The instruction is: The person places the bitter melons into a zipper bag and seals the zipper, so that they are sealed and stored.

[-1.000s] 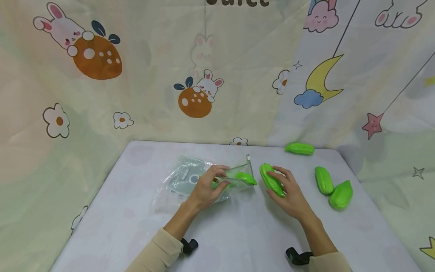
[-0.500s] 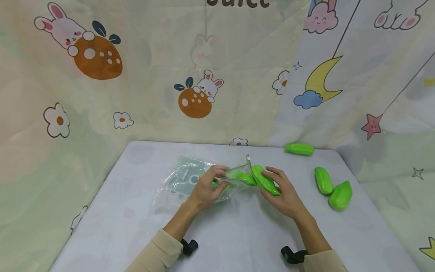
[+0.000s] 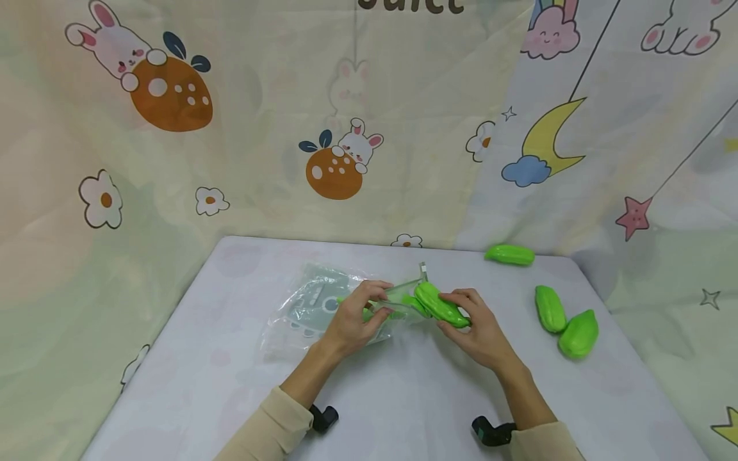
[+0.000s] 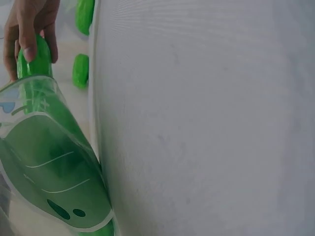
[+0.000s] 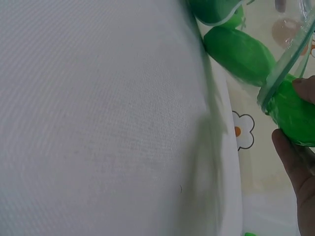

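A clear zip bag point(image 3: 311, 306) printed with a grey-green cartoon lies on the table. My left hand point(image 3: 353, 323) grips it by its mouth, which gapes to the right. Inside are glossy green vegetable-like pieces, one green piece point(image 5: 241, 54) lying near the opening. My right hand point(image 3: 481, 333) holds another long, bumpy green piece point(image 3: 439, 304) between thumb and fingers. In the right wrist view, that piece's front end meets the bag's rim point(image 5: 275, 81). The left wrist view shows it partly within the bag's mouth. My left hand is hidden in that view.
Two more green pieces lie together at the table's right, one green piece point(image 3: 549, 308) behind another green piece point(image 3: 579, 333). A third green piece point(image 3: 510, 254) rests at the back edge. A patterned cloth point(image 3: 265, 128) hangs behind the white table point(image 3: 230, 358).
My right hand has moved left, bringing the green piece from beside the bag to its mouth. My left hand keeps its grip on the bag in about the same spot.
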